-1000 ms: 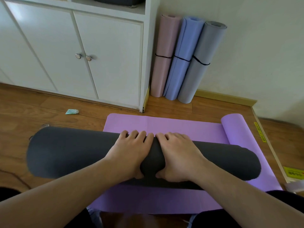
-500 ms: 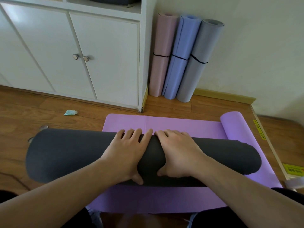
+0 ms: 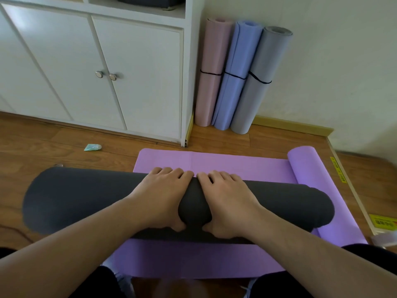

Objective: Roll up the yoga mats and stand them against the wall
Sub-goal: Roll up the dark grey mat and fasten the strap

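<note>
Both hands grip the dark grey yoga mat roll at frame centre: left hand and right hand side by side, fingers over the top, thumbs underneath, probably to keep the winding tight. The roll lies across the purple mat, which is flat on the floor with its right end rolled. Three banded rolls lean on the wall at upper right, marking the destination

Dark grey mat, under the hands: matt, foam-like.
Purple mat, beneath it: smooth, matt.
Floor, beyond: wood grain, satin.
Cabinet knobs: shiny metal.
</note>
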Available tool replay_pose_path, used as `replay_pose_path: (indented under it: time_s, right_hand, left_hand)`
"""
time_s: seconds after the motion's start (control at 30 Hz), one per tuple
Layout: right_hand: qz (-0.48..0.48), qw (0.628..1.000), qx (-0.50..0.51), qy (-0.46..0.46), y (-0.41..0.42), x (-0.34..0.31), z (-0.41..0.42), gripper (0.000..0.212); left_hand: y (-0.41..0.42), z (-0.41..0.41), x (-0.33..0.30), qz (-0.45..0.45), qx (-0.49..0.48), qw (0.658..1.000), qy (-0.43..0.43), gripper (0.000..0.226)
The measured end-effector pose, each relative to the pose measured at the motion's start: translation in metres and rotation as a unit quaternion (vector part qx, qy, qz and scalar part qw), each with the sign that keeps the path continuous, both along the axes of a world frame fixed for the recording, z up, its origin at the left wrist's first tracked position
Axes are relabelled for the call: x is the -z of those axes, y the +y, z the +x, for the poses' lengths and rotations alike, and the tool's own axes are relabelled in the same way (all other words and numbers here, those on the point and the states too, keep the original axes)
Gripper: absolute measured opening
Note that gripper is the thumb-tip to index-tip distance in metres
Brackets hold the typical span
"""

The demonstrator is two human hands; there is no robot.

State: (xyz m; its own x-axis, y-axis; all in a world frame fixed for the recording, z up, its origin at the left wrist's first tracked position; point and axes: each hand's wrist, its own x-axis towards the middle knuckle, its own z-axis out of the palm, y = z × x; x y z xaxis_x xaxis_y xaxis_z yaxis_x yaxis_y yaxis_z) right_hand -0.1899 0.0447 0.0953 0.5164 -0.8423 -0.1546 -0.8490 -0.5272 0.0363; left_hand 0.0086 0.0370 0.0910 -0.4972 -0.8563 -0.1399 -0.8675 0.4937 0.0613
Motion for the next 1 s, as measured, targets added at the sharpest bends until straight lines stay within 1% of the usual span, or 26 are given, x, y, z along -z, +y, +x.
replay_pose_path:
  time_s: [0.07, 0.17, 0.2, 0.23, 0.33, 0.37, 0.43, 0.5, 0.53, 0.57, 0.67, 0.73, 0.77, 0.83, 0.87, 0.9, 1.0]
  right_hand:
    - [0.004, 1.0, -0.002, -0.001, -0.004, -0.001, -0.002, 0.114]
    - [0.026, 1.0, 0.011, 0.0, -0.008, -0.004, -0.004, 0.113]
    - [0.034, 0.999, 0.017, -0.002, -0.009, -0.005, -0.004, 0.112]
    - [0.039, 0.999, 0.019, -0.006, -0.009, -0.005, -0.004, 0.111]
    - [0.033, 0.999, 0.004, -0.025, -0.007, -0.006, -0.005, 0.106]
    - [0.025, 0.999, -0.007, -0.029, -0.005, -0.007, -0.005, 0.108]
    - [0.001, 0.999, -0.026, -0.02, 0.001, -0.008, -0.003, 0.122]
    - [-0.016, 1.0, -0.014, 0.005, 0.003, -0.007, -0.001, 0.14]
    - [-0.021, 1.0, -0.005, 0.013, 0.003, -0.006, 0.0, 0.142]
    - [-0.024, 1.0, 0.0, 0.015, 0.001, -0.006, 0.0, 0.14]
    - [-0.023, 1.0, -0.01, -0.004, -0.004, -0.005, -0.001, 0.118]
    - [-0.022, 0.999, -0.017, -0.018, -0.005, -0.006, -0.002, 0.109]
    - [-0.022, 0.999, -0.017, -0.022, -0.006, -0.006, -0.003, 0.106]
    - [-0.016, 0.999, -0.003, -0.029, -0.008, -0.01, -0.006, 0.105]
    - [-0.008, 0.999, 0.008, -0.033, -0.01, -0.012, -0.007, 0.105]
    - [0.002, 0.999, 0.018, -0.037, -0.011, -0.013, -0.008, 0.106]
    - [0.02, 0.998, 0.024, -0.047, -0.011, -0.013, -0.008, 0.108]
  left_hand:
    - [0.005, -0.003, 0.002, -0.015, 0.005, 1.0, -0.005, 0.115]
    - [0.014, -0.012, 0.007, -0.049, 0.013, 0.997, -0.063, 0.129]
    - [0.015, -0.015, 0.008, -0.053, 0.006, 0.995, -0.08, 0.131]
    - [0.015, -0.017, 0.01, -0.055, 0.001, 0.995, -0.088, 0.128]
    - [0.01, -0.016, 0.008, -0.058, 0.0, 0.995, -0.08, 0.109]
    - [0.008, -0.014, 0.006, -0.046, -0.001, 0.996, -0.072, 0.105]
    - [0.003, -0.009, 0.001, -0.014, -0.005, 0.999, -0.047, 0.102]
    - [0.0, -0.007, -0.004, 0.017, -0.019, 0.999, -0.023, 0.101]
    - [-0.002, -0.006, -0.007, 0.03, -0.028, 0.999, -0.013, 0.1]
    - [-0.002, -0.006, -0.009, 0.043, -0.036, 0.998, -0.008, 0.098]
    - [-0.002, -0.003, -0.009, 0.055, -0.04, 0.998, -0.01, 0.094]
    - [0.002, -0.001, -0.007, 0.042, -0.035, 0.999, -0.006, 0.098]
    - [0.005, -0.001, -0.005, 0.024, -0.031, 0.999, -0.007, 0.104]
    - [0.011, -0.004, -0.004, -0.019, -0.022, 0.999, -0.038, 0.122]
    - [0.013, -0.007, -0.003, -0.04, -0.019, 0.997, -0.059, 0.127]
    - [0.013, -0.01, -0.002, -0.057, -0.017, 0.996, -0.069, 0.127]
    - [0.007, -0.012, 0.0, -0.065, -0.008, 0.996, -0.062, 0.112]
